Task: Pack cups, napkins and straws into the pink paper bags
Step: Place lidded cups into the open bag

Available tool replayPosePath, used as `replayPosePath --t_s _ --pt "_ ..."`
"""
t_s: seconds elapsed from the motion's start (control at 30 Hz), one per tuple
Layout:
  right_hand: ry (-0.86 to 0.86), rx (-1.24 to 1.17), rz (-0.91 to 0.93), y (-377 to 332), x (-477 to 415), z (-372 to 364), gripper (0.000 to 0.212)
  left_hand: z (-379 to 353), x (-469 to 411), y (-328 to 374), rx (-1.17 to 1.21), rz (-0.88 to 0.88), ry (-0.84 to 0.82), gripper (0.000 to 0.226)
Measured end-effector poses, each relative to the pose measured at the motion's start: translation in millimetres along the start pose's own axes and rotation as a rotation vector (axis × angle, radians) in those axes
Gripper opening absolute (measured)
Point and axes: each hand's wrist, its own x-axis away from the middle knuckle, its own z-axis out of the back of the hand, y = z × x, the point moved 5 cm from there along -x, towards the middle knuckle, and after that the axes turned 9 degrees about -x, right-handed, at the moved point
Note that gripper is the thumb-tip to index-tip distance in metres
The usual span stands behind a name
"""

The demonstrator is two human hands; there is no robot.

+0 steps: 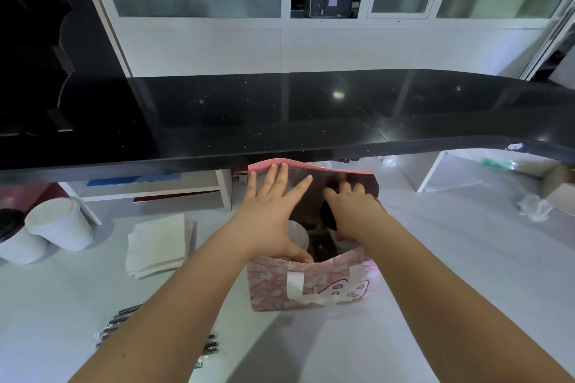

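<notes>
Left grip (273, 211) flat-fingered against pink bag (329, 286); right grip (351, 205) clutches black-lidded cup (327, 216) inside.

Only the person's arms show. The left forearm (186, 289) and right forearm (435, 283) are bare from the picture's lower edge to the wrist, smooth and slender. The left grip (273, 211) and right grip (351, 205) are bare-skinned as well, with short, plain fingernails.
</notes>
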Motion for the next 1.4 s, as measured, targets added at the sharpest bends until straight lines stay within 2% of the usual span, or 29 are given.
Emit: replayPosePath --t_s 0.2,0.53,0.63,0.73,0.8,0.97,1.13,1.27,1.4 --pt "-0.041 -0.188 0.062 1 -12 -5 0.088 0 -1 0 0.006 -0.015 -0.002 0.13" --pt "-0.147 -0.2 0.085 7 -8 -43 0.081 -6 6 -3 0.023 0.007 0.013 0.133" --pt "-0.111 -0.19 0.1 7 -1 -51 0.078 -8 7 -4 0.042 0.02 0.02 0.134" --pt "-0.084 -0.136 0.126 3 7 -60 0.082 -10 10 -3 0.02 0.023 0.023 0.137" --pt "-0.136 -0.14 0.125 2 11 -69 0.087 -11 11 -1 0.004 0.032 0.036 0.138" --pt "-0.166 -0.137 0.252 -2 14 -84 0.076 -16 11 9 -0.03 0.06 0.051 0.14" --pt "-0.179 -0.209 0.221 6 18 -101 0.075 -18 14 13 -0.04 0.088 0.063 0.139" --pt "-0.221 -0.203 0.224 7 15 -94 0.077 -15 15 15 -0.018 0.097 0.063 0.134" --pt "-0.242 -0.29 0.246 4 12 -55 0.083 -5 15 15 0.029 0.094 0.055 0.122"
